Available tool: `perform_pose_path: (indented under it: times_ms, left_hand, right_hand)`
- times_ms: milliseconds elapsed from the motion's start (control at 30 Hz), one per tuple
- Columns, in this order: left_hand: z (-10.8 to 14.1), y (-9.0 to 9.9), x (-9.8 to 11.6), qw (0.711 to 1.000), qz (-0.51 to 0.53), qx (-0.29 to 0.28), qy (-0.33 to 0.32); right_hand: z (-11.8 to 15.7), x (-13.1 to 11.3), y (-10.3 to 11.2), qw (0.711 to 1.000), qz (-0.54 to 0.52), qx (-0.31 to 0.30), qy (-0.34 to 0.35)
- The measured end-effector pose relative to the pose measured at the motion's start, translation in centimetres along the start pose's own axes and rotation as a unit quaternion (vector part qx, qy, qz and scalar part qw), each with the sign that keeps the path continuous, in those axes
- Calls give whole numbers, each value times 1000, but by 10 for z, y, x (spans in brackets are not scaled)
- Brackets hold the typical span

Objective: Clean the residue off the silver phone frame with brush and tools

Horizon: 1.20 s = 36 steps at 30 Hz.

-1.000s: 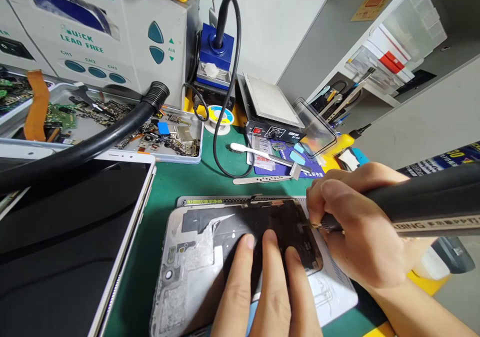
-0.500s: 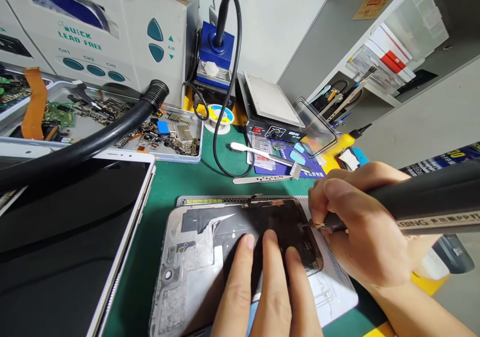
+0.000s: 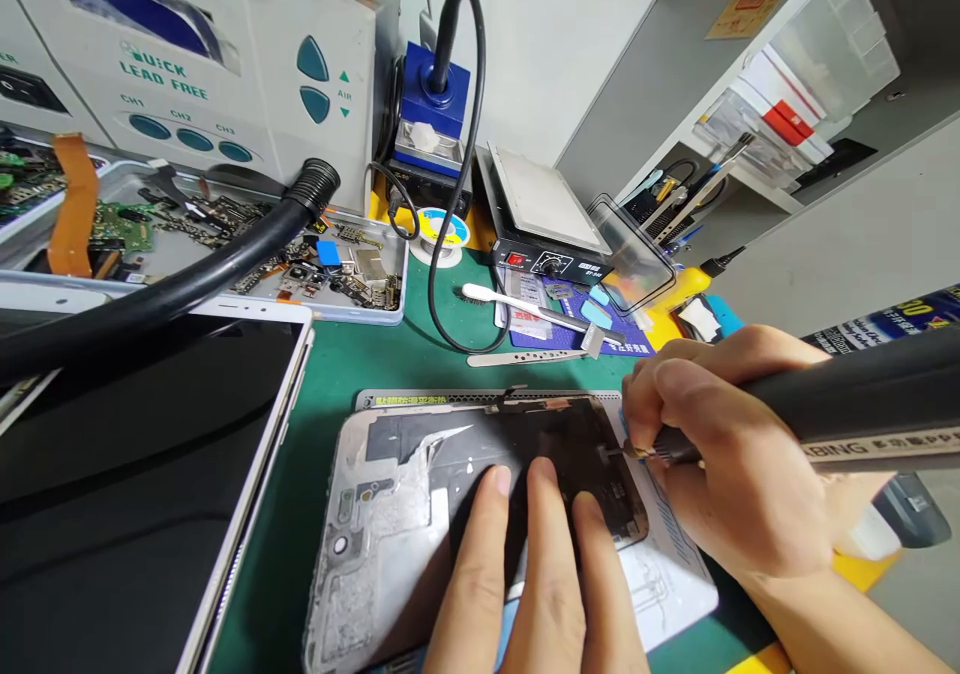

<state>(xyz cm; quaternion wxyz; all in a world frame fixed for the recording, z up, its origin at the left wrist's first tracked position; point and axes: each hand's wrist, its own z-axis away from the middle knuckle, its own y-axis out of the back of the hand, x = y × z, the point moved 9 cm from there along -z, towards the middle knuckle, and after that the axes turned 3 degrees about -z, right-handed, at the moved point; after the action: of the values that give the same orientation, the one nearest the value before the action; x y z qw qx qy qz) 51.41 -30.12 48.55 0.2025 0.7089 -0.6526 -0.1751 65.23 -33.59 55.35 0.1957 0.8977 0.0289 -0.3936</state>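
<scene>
At the far left stood the station, cut off by the frame, with glare on its display. A black hose crossed in front, hiding part of the tray, where the small boards were hard to tell apart. The hose also covered the upper part of the tablet, which ran out past the left and bottom edges. Near the middle, the panel lay on the mat, its dark and silver side up and its near corner cut off below. The mat showed only along the far side and at the right. The left hand rested on the panel with three fingertips apart; the rest of it was out of frame, and a blue patch beneath was too covered to name. Beyond lay the tweezers and the brush. The right hand was clamped around the tool, whose thin tip reached the panel's right end; whether it touched could not be made out. The tool's rear left the frame, its lettering cut short, and it partly hid a can
</scene>
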Motion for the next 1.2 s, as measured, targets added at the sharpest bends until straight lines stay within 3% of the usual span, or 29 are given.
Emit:
perform_pose_path:
  times_ms: [100, 367, 533, 667, 900, 1100, 1200]
  left_hand:
    - [2, 1, 0, 997, 4, 49, 63]
    - [1, 3, -1, 997, 12, 62, 46]
    - [1, -2, 2, 999, 6, 36, 38]
    - [4, 0, 2, 995, 7, 62, 73]
    - [8, -2, 6, 994, 3, 50, 99]
    - [6, -5, 5, 995, -2, 38, 92]
    - [5, -2, 3, 993, 0, 49, 104]
  right_hand:
    - [3, 4, -3, 1000, -13, -20, -14]
    - [3, -1, -1, 1000, 10, -20, -6]
    - [3, -2, -3, 1000, 25, -16, -2]
    - [1, -7, -7, 997, 60, -47, 9]
    - [-6, -14, -12, 977, 150, -140, 57]
    - [-7, -15, -11, 980, 148, -128, 44]
    - [-5, -12, -10, 989, 116, -90, 24]
